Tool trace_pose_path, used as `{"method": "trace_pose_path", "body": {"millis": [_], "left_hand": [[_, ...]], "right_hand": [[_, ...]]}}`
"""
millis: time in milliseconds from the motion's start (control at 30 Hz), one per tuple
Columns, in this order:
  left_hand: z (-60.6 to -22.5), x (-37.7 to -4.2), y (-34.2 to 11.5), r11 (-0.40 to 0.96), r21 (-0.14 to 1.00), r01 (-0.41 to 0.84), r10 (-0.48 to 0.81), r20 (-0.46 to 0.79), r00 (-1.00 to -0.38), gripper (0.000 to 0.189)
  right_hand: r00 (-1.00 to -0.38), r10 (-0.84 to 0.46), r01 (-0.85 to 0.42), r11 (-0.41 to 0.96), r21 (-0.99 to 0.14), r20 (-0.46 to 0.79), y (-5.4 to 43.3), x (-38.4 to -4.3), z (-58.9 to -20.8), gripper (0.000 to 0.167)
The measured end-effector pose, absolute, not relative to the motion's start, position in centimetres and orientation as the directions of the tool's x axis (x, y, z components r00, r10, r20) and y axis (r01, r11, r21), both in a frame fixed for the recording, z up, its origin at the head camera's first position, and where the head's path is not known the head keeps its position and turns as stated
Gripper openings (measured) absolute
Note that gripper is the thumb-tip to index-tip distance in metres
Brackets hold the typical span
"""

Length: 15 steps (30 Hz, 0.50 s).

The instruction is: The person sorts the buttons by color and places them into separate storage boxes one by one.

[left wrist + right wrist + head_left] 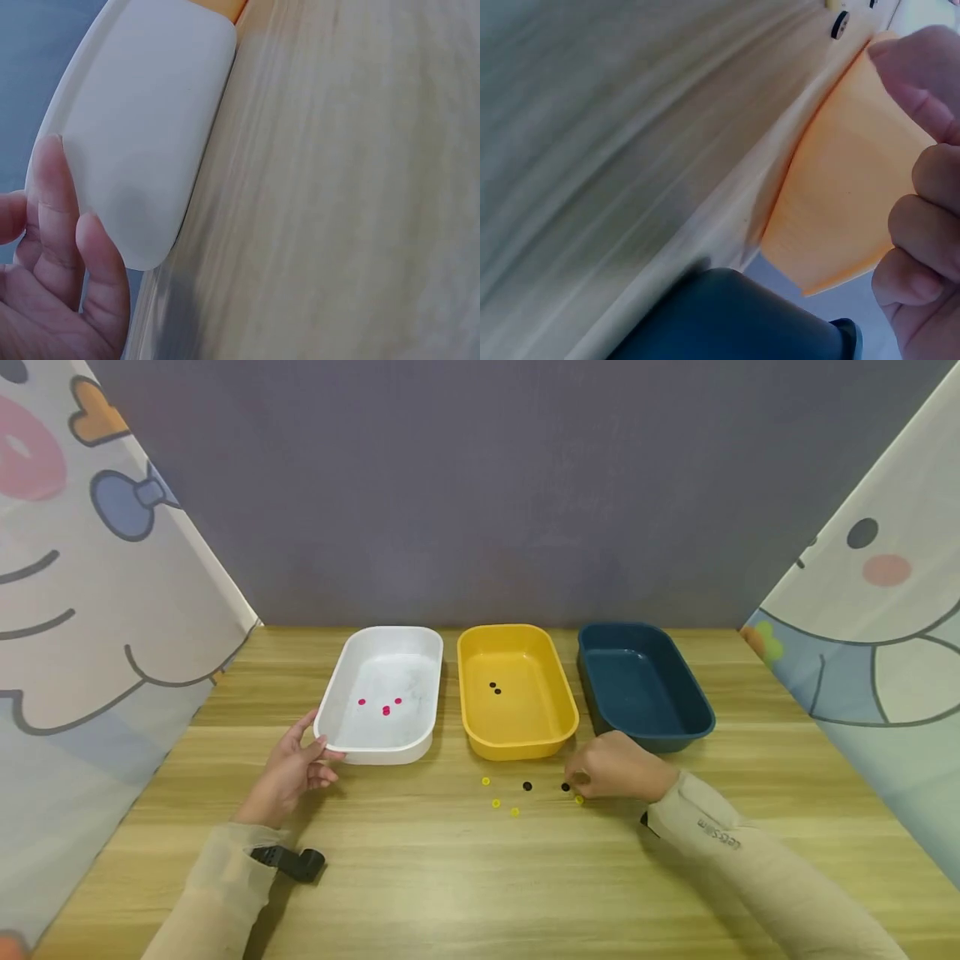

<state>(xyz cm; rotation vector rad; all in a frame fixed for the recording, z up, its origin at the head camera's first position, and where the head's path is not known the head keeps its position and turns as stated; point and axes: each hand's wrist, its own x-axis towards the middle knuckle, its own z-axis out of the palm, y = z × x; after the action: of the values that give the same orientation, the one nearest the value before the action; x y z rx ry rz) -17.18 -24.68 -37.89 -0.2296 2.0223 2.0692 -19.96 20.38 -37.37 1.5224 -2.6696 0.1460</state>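
Observation:
My left hand [288, 774] grips the front left corner of the white tray [427, 739], with the thumb over the rim and fingers against the outer wall. Several red buttons [386, 711] lie inside that tray. Low over the wooden table, my right hand [618, 767] has its fingertips down close to a black button [566, 787] and a yellow button [579, 800]. In the right wrist view its other fingers are curled, and the black button [840, 25] lies just off the thumb tip. What is between thumb and forefinger stays hidden.
The yellow tray [521, 750] stands in the middle with two black buttons inside. Right of it is the dark blue tray [652, 743]. Before the trays lie another black button [527, 786] and more yellow buttons [496, 803]. A grey wall [487, 493] rises behind.

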Motion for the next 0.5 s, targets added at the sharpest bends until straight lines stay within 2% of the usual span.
{"method": "trace_pose_path", "body": {"millis": [67, 300, 500], "left_hand": [[-37.77, -17.15, -24.78, -0.006, 0.962, -0.274, 0.056, -0.273, -0.96, 0.063], [-37.52, -17.26, -24.46, 0.011, 0.962, -0.274, 0.034, -0.274, -0.961, 0.063], [-37.35, -17.04, -24.28, -0.003, 0.96, -0.281, 0.013, -0.281, -0.96, 0.063]], "right_hand": [[-0.487, -0.866, -0.873, 0.488, -0.021, 0.11, 20.37, -20.26, -37.51, 0.018], [-0.464, -0.885, -0.886, 0.464, -0.022, 0.033, 20.07, -20.71, -37.95, 0.017], [-0.433, -0.901, -0.901, 0.433, -0.014, 0.03, 19.43, -20.71, -38.06, 0.022]]}}
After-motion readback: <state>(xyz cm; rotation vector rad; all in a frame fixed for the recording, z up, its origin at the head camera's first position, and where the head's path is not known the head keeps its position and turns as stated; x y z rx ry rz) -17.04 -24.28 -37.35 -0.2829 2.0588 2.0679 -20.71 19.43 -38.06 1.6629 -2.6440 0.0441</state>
